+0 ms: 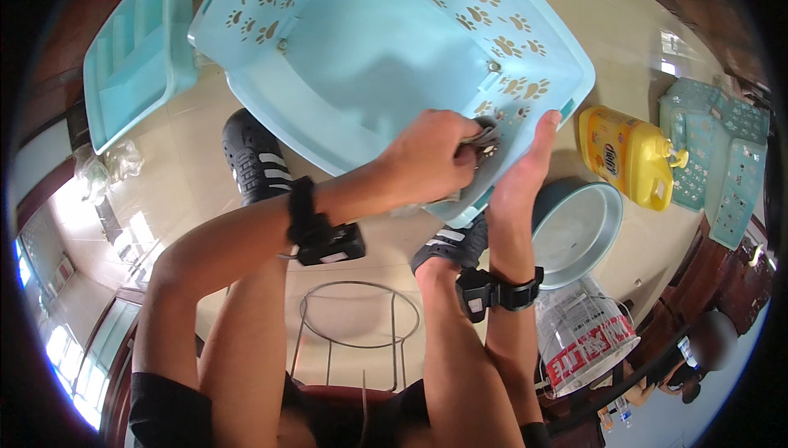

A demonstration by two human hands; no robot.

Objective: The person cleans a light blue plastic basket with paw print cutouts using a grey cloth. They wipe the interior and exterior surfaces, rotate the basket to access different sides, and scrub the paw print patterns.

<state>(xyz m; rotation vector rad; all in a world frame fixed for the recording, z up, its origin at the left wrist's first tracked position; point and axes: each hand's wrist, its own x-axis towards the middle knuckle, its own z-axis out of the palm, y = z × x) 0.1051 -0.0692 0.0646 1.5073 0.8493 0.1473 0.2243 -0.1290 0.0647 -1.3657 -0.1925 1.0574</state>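
A large light-blue plastic basket with paw-shaped cutouts in its walls is tilted open toward me. My left hand reaches across into its near right corner, fingers closed around a crumpled grey cloth pressed against the inside wall. On the right, my right hand grips the basket's wall at the rim; most of its fingers are hidden behind the plastic. Black straps with small boxes circle both wrists.
Another light-blue tub stands at the left. To the right are a yellow jug, a round blue basin, a clear bucket and blue perforated panels. A round metal stand sits between my legs.
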